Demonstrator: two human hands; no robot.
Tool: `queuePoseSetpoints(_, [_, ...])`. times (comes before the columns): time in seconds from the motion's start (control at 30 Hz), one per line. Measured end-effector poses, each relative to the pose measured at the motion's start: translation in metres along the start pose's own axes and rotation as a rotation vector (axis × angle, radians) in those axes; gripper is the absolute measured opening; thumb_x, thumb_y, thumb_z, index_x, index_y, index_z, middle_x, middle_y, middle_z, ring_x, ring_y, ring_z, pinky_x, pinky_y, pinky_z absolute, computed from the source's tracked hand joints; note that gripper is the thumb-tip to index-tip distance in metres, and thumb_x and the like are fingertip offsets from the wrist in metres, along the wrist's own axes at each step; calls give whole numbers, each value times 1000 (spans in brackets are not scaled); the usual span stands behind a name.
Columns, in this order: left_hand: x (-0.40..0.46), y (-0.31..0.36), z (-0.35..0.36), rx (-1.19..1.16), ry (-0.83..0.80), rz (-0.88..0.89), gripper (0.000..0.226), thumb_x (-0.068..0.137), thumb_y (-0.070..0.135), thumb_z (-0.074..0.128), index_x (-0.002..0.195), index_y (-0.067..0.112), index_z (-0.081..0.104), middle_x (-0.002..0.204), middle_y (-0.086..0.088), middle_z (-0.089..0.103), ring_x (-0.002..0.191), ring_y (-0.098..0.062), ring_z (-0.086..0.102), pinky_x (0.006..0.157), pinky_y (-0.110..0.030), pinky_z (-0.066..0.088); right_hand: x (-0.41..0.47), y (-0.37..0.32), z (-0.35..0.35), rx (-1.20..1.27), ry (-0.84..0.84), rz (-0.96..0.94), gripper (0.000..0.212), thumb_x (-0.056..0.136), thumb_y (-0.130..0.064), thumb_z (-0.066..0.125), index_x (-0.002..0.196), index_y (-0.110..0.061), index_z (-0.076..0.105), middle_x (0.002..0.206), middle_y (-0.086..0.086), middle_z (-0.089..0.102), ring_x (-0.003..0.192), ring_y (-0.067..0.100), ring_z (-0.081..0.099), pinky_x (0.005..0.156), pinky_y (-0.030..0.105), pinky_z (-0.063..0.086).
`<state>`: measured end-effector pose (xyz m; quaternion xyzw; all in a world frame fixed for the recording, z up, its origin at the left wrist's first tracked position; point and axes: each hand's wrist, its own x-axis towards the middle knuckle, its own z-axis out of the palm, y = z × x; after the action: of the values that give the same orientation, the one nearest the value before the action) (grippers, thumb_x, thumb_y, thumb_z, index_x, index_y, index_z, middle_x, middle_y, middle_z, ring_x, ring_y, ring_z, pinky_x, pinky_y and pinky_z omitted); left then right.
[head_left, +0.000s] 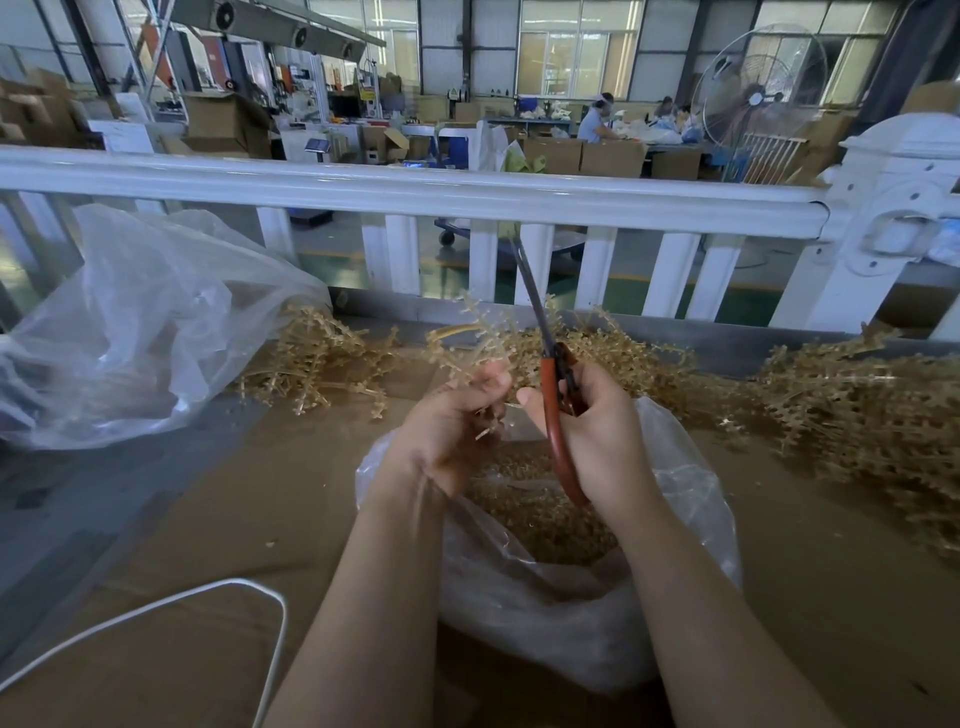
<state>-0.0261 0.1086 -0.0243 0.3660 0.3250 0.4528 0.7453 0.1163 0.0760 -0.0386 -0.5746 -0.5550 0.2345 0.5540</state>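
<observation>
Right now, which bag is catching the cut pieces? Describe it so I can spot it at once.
From the white railing across the far side, drop to the left hand and the right hand, which grips red-handled scissors. Directly under them sits the clear bag, mouth open, holding small tan bits. The other clear bag, far left, lies crumpled away from the hands.

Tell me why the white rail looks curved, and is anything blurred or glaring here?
Head view: the rail bows and the edges stretch, a wide-angle lens effect; the windows are washed out by daylight; light on the table is soft, with only faint shadows; the sprig in the left hand is smeared, likely by motion; the scissors in the right hand look sharper.
</observation>
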Motion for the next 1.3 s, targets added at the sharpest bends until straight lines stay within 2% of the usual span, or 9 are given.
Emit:
queuePoseSetpoints(0.1, [-1, -1, 1, 54, -14, -38, 25, 68, 15, 73, 92, 21, 67, 68, 7, 59, 65, -10, 43, 63, -25, 34, -1, -1, 0, 36, -5, 12, 28, 84, -26, 80, 98, -11, 61, 85, -2, 68, 72, 0, 64, 62, 12, 49])
queuePoseSetpoints(0.23, [1, -2, -1, 75, 7, -51, 31, 63, 19, 77, 93, 21, 69, 81, 5, 66, 89, -22, 46, 77, -32, 38, -3, -4, 1, 130, -16, 38, 23, 84, -24, 80, 100, -20, 64, 97, -3, 71, 93, 12, 68, 85, 32, 54])
queuePoseSetpoints(0.4, [-2, -1, 0, 118, 1, -82, 29, 61, 17, 77, 89, 20, 70, 71, 7, 67, 65, -10, 51, 59, -24, 43, -3, -8, -1, 227, 16, 76, 16, 87, -14, 76, 96, -14, 62, 96, 8, 71, 90, 22, 69, 84, 37, 56])
queuePoseSetpoints(0.53, [-6, 2, 1, 196, -15, -41, 41, 60, 28, 82, 97, 17, 71, 83, 0, 72, 74, -16, 66, 59, -25, 54, -1, -9, -4, 214, 41, 65, 16, 87, -10, 75, 98, -11, 63, 93, 10, 71, 81, 18, 69, 69, 22, 56])
queuePoseSetpoints(0.63, [-4, 6, 0, 152, 52, 104, 66, 64, 31, 80, 123, 9, 62, 99, -7, 71, 85, -22, 64, 67, -31, 55, 0, -9, -4, 221, 60, 68, 16, 88, -8, 74, 99, -10, 63, 95, 10, 71, 83, 14, 69, 67, 12, 51])
queuePoseSetpoints(0.77, [-4, 11, -5, 74, 38, 204, 47, 71, 20, 76, 114, 7, 66, 92, -5, 73, 78, -19, 67, 72, -32, 54, 1, -9, -3, 238, 69, 78, 16, 88, -8, 74, 98, -11, 63, 94, 10, 70, 78, 13, 68, 62, 11, 50])
queuePoseSetpoints(0.87, [-4, 6, -4, 183, 0, 172, 25, 70, 18, 79, 94, 12, 72, 84, -3, 73, 74, -15, 67, 68, -27, 56, 1, -9, -4, 210, 71, 71, 16, 87, -10, 75, 98, -11, 63, 92, 10, 69, 76, 13, 67, 62, 13, 51])
queuePoseSetpoints(0.97, [-2, 1, 1, 298, 9, 181, 14, 64, 23, 82, 77, 20, 77, 81, 0, 73, 75, -12, 68, 80, -33, 52, 0, -10, -5, 214, 61, 68, 15, 88, -10, 74, 97, -13, 62, 90, 11, 69, 71, 8, 65, 62, 16, 52])
queuePoseSetpoints(1.3, [3, -2, 0, 321, 60, 273, 6, 82, 17, 76, 77, 17, 76, 76, -2, 73, 72, -12, 66, 75, -30, 51, 1, -11, -7, 160, 56, 77, 19, 89, -9, 74, 103, -5, 62, 96, 17, 68, 82, 22, 68, 65, 18, 54])
